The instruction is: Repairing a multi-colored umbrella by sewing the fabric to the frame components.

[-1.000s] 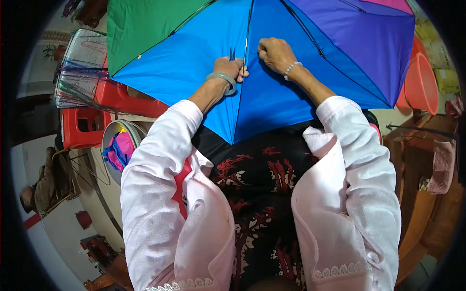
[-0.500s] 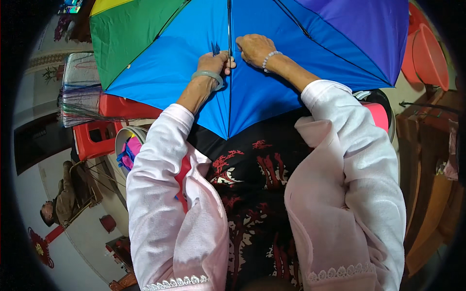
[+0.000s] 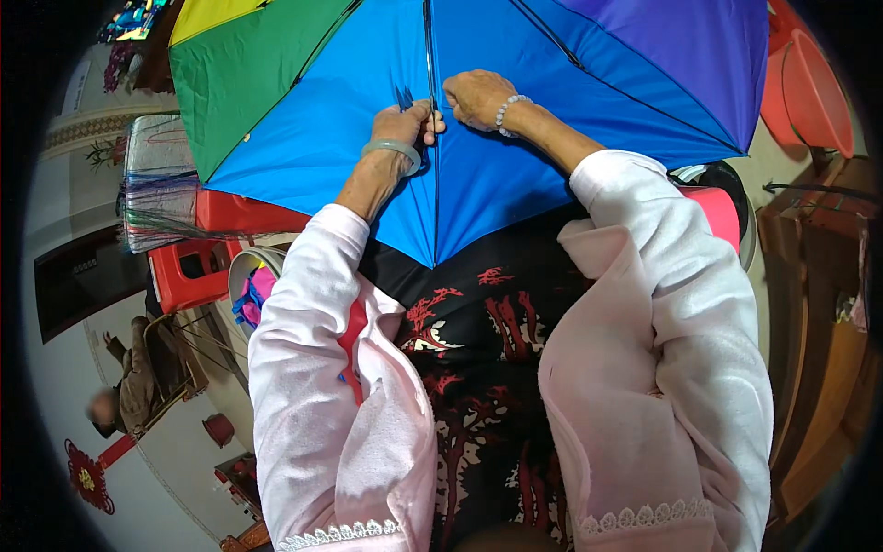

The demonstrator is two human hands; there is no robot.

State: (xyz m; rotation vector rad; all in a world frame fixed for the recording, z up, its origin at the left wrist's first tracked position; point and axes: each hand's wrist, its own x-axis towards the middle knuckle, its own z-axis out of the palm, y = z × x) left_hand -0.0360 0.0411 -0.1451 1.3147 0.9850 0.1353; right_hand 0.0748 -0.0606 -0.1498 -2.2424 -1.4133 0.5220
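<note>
An opened umbrella (image 3: 515,184) with blue, green, yellow and purple panels lies over my lap, its inside facing me. A thin dark rib (image 3: 436,202) runs down the middle of the blue part to a pointed corner. My left hand (image 3: 401,125), with a pale bangle at the wrist, is closed around this rib. Two dark blue points (image 3: 403,97) of a small tool stick up from behind its fingers; the rest is hidden. Just right of the rib, my right hand (image 3: 480,97), wearing a bead bracelet, is closed in a pinch. What it holds is too small to tell.
Red plastic stools (image 3: 189,281) and a bundle of thin coloured threads (image 3: 156,198) are at the left, beside a bucket (image 3: 244,276) with bright cloth. A red basin (image 3: 814,97) and wooden furniture (image 3: 800,368) stand right. Another person (image 3: 133,377) sits far left.
The whole view has shifted slightly. My hands keep nearly the same places, the left at the rib and the right pinched beside it. The far person has raised an arm.
</note>
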